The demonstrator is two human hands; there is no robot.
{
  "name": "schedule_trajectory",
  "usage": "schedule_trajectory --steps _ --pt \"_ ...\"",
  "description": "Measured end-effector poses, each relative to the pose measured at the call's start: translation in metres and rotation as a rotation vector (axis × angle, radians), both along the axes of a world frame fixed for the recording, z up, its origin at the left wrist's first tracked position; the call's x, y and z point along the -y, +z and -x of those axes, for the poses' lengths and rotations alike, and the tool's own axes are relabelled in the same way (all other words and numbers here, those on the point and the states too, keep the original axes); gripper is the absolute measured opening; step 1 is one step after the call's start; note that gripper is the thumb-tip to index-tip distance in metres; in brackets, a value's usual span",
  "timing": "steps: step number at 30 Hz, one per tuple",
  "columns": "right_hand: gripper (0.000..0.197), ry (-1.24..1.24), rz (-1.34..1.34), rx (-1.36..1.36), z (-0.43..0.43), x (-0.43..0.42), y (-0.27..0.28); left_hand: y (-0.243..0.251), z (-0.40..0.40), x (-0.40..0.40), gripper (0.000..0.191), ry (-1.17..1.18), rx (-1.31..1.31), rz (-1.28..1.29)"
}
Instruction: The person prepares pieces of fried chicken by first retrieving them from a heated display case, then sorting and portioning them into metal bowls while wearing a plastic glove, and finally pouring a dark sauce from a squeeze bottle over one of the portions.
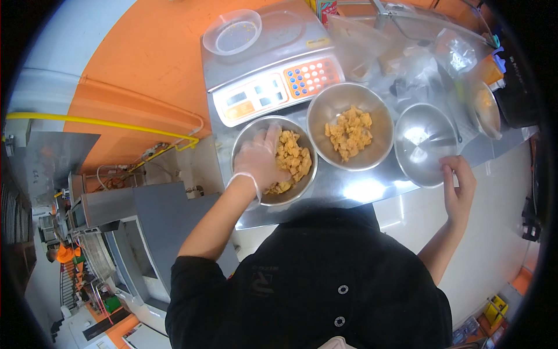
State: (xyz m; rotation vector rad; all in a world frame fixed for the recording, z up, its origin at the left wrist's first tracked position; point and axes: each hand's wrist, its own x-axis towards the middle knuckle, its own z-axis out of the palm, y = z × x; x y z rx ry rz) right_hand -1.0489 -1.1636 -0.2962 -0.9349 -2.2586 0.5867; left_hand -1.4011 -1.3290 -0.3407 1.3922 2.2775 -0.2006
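My left hand point(258, 159), in a clear disposable glove, reaches into the left metal bowl point(310, 181), against the tan, lumpy food pieces point(293, 159); whether its fingers hold any is hidden. Beside it, touching or nearly so, stands the middle metal bowl point(383, 126) with a smaller heap of the same pieces point(349, 133). My bare right hand point(457, 176) pinches the near right rim of an empty metal bowl point(423, 139), which looks tilted at the table's front edge.
A digital scale point(279, 94) with a metal platform lies behind the bowls, bearing a round plastic container point(233, 35) with crumbs. Plastic bags point(414, 70), another metal bowl point(486, 109) and an orange-and-blue container point(490, 70) stand at back right. A person in orange point(67, 254) is far left.
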Motion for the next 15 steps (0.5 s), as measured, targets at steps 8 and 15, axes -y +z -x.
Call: schedule_trajectory --steps 8,15 --pt "0.010 -0.014 -0.002 -0.006 -0.004 0.002 0.000 -0.007 -0.001 -0.008 0.089 0.089 0.062 0.009" --pt "0.009 -0.026 0.012 -0.023 -0.009 0.004 -0.002 -0.009 -0.004 -0.003 0.066 0.048 0.098 -0.134"
